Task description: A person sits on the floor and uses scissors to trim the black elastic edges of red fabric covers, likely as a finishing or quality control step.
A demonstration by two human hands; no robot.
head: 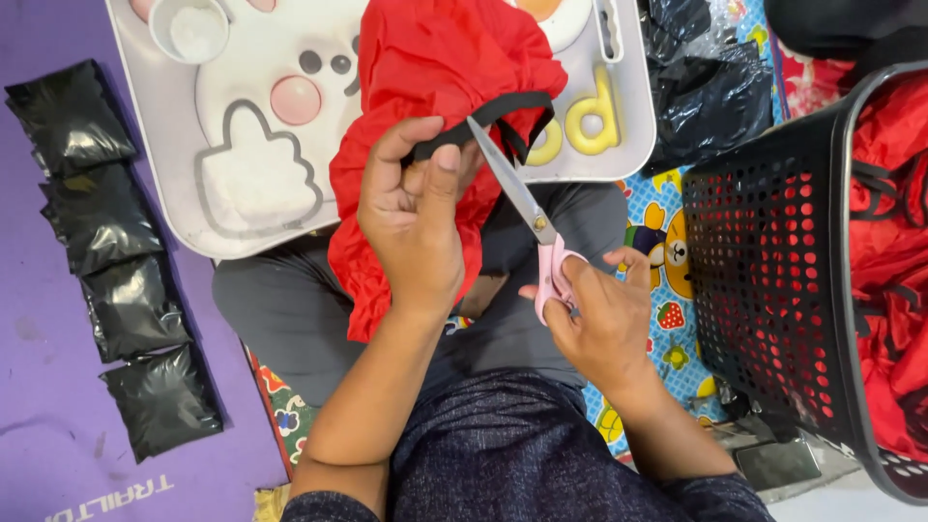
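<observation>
Holding red cloth (425, 87), scissors (527, 208), black basket (764, 280) of red fabric (894, 251)

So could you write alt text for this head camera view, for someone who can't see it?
A person's left hand holds red crinkled fabric with a black strap while the right hand works pink-handled scissors at the strap. A white plastic tray, black pouches and a black perforated basket surround them.
</observation>
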